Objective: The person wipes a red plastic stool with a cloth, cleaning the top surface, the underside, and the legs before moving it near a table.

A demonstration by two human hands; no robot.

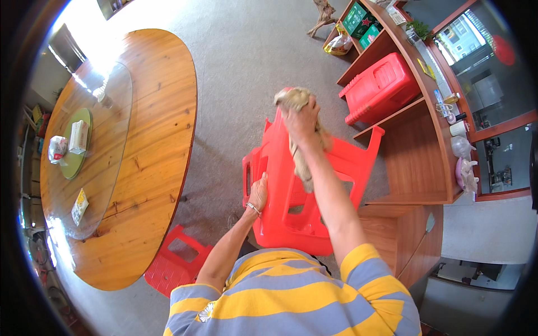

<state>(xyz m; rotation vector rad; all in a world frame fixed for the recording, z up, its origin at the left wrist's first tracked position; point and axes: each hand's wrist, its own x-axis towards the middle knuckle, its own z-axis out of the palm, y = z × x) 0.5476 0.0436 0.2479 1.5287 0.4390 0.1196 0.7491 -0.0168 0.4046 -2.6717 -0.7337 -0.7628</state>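
Note:
A red plastic stool [273,227] is tipped on its side in front of my body, its legs pointing up and to the right. My left hand [258,193] grips the stool at its left side, the thumb lying on the red plastic. With my right hand [303,117] I hold a tan cloth [294,98] against the upper end of a stool leg. Part of the cloth hangs down beside my forearm, over the stool.
At left stands an oval wooden table [168,126] with a glass turntable. Another red stool [168,269] is by its near edge. On the right, a wooden shelf unit [420,168] holds stacked red stools [382,88] and green boxes [357,21].

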